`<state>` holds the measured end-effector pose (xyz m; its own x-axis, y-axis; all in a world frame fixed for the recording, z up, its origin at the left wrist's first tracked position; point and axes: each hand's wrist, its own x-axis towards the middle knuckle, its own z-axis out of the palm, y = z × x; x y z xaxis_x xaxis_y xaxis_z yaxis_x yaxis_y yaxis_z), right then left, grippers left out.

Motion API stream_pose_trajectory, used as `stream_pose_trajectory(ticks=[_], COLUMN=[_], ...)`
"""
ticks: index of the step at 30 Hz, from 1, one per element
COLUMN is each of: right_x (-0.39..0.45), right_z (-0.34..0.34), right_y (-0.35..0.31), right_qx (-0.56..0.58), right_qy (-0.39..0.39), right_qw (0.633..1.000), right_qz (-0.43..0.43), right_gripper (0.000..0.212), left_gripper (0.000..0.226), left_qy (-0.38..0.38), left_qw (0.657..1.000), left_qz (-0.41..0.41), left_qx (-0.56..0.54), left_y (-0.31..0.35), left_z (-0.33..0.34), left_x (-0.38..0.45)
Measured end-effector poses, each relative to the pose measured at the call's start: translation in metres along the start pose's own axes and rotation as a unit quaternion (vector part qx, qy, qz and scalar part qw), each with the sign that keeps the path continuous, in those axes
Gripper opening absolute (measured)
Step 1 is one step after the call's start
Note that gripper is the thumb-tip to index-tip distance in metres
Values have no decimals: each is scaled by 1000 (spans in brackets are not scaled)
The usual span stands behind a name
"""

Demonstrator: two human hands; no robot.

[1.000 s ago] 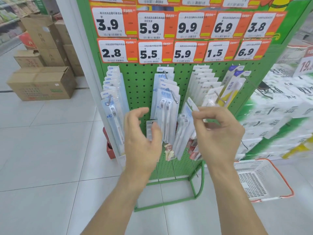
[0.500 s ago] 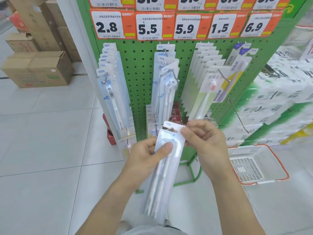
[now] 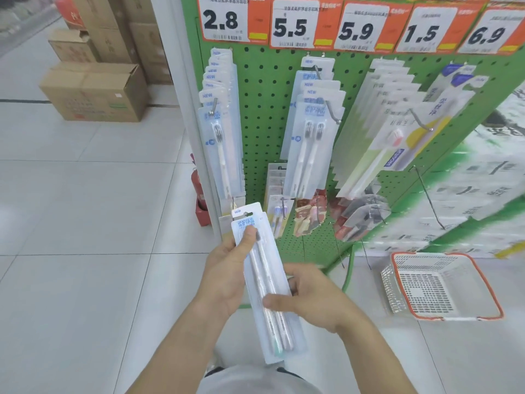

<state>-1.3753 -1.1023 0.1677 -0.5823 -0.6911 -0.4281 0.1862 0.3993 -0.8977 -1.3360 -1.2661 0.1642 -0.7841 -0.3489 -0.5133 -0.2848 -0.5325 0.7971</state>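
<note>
In the head view, a person holds a toothbrush pack (image 3: pixel 265 274) in both hands, in the near middle of the scene, above the tiled floor (image 3: pixel 85 223) and just in front of the lower left corner of a green pegboard rack (image 3: pixel 264 89). The pack is tilted, its printed top toward the far left and its bottom toward the near right, and two pale brushes lie side by side under its clear cover. A second card edge marked NEW shows behind its top, but I cannot tell whether that is another pack. The left hand (image 3: pixel 224 274) grasps the upper half, with its thumb pressed on the front near the brush heads and its fingers behind the card. The right hand (image 3: pixel 318 300) grips the lower half, with its thumb laid across the front and its fingers curled round the right edge. On the rack, more hanging packs (image 3: pixel 309 137) fill the hooks in three columns, under a row of orange price tags (image 3: pixel 301 27). A white basket (image 3: pixel 487 288) with a red rim sits on the floor to the right, near the foot of the rack. Cardboard boxes (image 3: pixel 96 92) are stacked at the far left, well apart from the hands. A red extinguisher (image 3: pixel 196 180) stands just behind the rack's left post.
</note>
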Motion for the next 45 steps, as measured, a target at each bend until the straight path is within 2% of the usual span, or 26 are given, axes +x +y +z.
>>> stream_pose_trajectory(ticks=[3,6,8,11,14,21,27,31,33,34,37,40,42,45], right_x=[0,2,4,0,-1,-4,-6,-7,-2,2,6,11,14,17], right_z=[1,-1,-4,-11,-14,-17,-22,-22,-17,-14,0,6,6,6], right_y=[-1,-2,0,3,7,16,17,19,24,27,31,31,34,32], right_qx=[58,102,89,41,26,51,99,127,185,234,360,373,370,367], right_qy=[10,25,19,-44,-56,-60,-112,-71,-36,-34,-98,-79,-44,26], right_qw=[998,994,996,997,997,997,989,989,981,970,926,923,928,930], right_qz=[-5,3,16,47,40,26,10,39,51,58,55,49,28,19], right_gripper=[24,17,19,29,27,26,21,51,54,55,58,69,61,38], left_gripper=[42,36,33,30,29,27,25,32,32,30,19,25,31,41], left_qy=[-50,-69,-52,-12,10,8,-8,-34,-50,-65,-89,-75,-77,-83], left_qw=[999,997,998,999,999,1000,1000,998,997,996,995,997,995,994], left_qz=[-2,0,3,1,-2,3,12,-11,-16,-18,-19,28,46,53], left_qx=[-10,-24,-24,-40,-50,-16,-11,-46,-54,-57,-36,16,40,51], left_y=[-4,-5,-5,-4,-3,-11,-5,-6,-10,-13,-16,-16,-14,-14], left_z=[-5,-6,-5,-5,-6,-3,-3,-6,-5,-5,-2,2,4,1], left_x=[0,0,2,8,12,13,11,14,11,8,1,4,5,5])
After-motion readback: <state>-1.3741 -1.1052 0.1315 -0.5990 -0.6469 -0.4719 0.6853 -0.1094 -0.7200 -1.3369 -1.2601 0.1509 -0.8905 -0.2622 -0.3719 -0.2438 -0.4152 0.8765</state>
